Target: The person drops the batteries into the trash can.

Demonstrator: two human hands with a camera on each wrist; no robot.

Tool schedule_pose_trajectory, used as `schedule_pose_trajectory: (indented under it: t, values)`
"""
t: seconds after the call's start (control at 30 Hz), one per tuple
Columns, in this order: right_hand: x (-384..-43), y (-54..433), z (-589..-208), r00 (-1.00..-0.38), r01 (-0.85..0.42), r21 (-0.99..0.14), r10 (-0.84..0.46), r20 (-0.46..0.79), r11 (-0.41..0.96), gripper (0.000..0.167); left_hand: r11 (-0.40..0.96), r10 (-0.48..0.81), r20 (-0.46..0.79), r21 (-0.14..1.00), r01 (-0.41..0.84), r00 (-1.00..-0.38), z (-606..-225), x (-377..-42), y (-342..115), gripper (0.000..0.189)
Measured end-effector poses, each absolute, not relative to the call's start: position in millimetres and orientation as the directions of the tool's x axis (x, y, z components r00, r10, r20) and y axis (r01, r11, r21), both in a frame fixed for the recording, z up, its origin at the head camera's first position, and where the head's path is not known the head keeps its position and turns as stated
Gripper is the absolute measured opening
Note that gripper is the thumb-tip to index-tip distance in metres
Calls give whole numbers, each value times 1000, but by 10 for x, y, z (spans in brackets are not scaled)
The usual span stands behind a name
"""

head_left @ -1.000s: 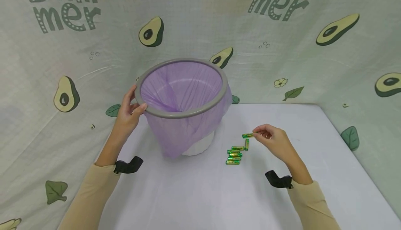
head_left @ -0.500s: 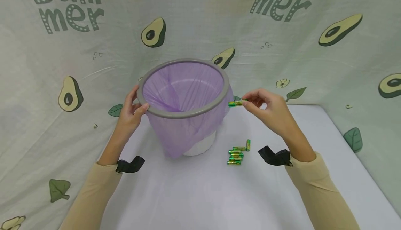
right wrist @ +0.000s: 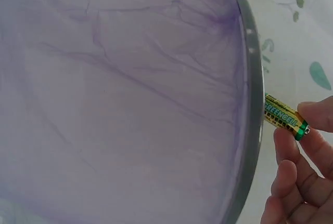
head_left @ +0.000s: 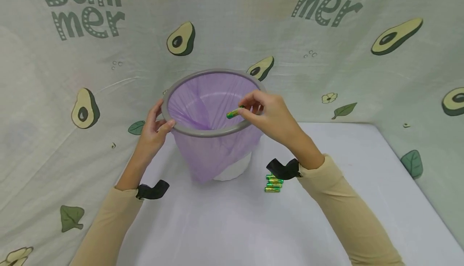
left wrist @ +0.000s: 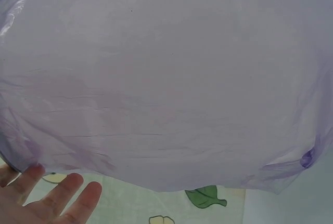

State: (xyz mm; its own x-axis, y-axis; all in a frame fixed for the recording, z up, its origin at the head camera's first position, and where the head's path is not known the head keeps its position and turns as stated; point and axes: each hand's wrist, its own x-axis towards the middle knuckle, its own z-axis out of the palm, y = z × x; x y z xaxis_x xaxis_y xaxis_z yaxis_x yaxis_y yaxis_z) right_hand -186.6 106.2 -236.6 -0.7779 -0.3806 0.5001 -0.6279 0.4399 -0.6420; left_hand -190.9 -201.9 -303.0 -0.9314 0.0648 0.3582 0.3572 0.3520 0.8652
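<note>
A waste bin [head_left: 232,168] lined with a purple bag [head_left: 217,149] stands on the table, its grey rim [head_left: 203,133] around the opening. At the rim's left side my left hand [head_left: 154,131] grips it, thumb on top and fingers outside; the left wrist view shows fingertips [left wrist: 75,182] by the bag. Over the right part of the opening, my right hand [head_left: 266,115] pinches a green and gold battery [head_left: 233,113] by one end. The right wrist view shows that battery [right wrist: 283,115] between thumb and finger, partly behind the rim.
Several more green batteries [head_left: 273,184] lie in a stack on the white table [head_left: 217,225], right of the bin. The black camera on my right wrist [head_left: 284,169] covers part of them. A cloth with printed avocados [head_left: 181,38] hangs behind.
My right hand has lifted the battery off the table beside the stack and carried it up and left, over the bin's opening. The left hand keeps its grip on the rim.
</note>
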Motion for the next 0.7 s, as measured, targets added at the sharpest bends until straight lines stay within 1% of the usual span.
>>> schedule_pose_trajectory:
  t: [0.2, 0.33, 0.57, 0.7]
  values:
    - [-1895, 809, -2375, -769, -637, -635, -418, 484, 437, 10, 340, 57, 367, 867, 364, -929, -3038, -1917, -2019, 68]
    - [-1881, 693, -2351, -774, -631, -627, -426, 469, 456, 11, 327, 59, 373, 869, 371, -926, -3034, -1920, -2001, 67]
    - [-1887, 525, -2323, -779, -625, -625, -436, 451, 468, 10, 339, 55, 351, 874, 348, -935, -3037, -1913, -2013, 67]
    - [-1884, 433, -2311, -772, -633, -625, -429, 469, 456, 20, 332, 58, 352, 876, 351, -934, -3041, -1913, -2018, 67]
